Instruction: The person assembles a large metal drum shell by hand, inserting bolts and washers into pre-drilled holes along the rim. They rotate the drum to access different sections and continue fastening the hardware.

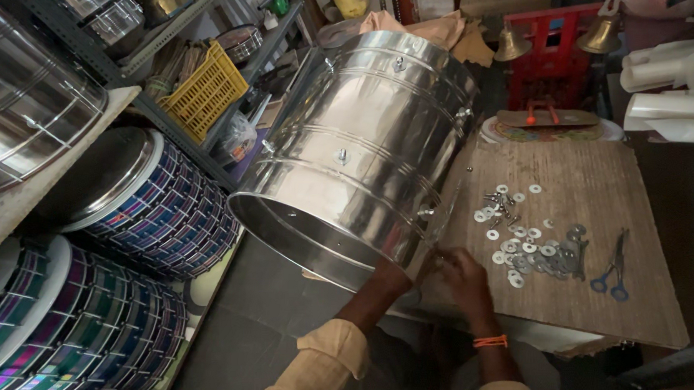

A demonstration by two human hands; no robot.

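Right now the biggest thing before me is the steel drum shell (364, 142), a shiny ribbed cylinder lying tilted on its side, its open mouth turned toward me and to my left, its far end leaning back toward the shelves. It rests half over the edge of the brown mat (593, 196) that covers the work surface. My left arm goes up into the open mouth, so my left hand (396, 272) is mostly hidden behind the rim; I cannot tell whether its fingers are closed on anything. My right hand (461, 274) sits on the mat just beside the shell's lower rim, fingers curled narrow as if pinching something small, though what it holds is too small and dark to make out. An orange thread band (490, 341) circles that wrist. To my left stand stacked drums (158, 204) wrapped in colourful chequered foil. A yellow crate (206, 92) sits on the rack behind them. Near my right hand lies a scatter of washers and bolts (524, 241), and beyond it blue-handled scissors (613, 270).
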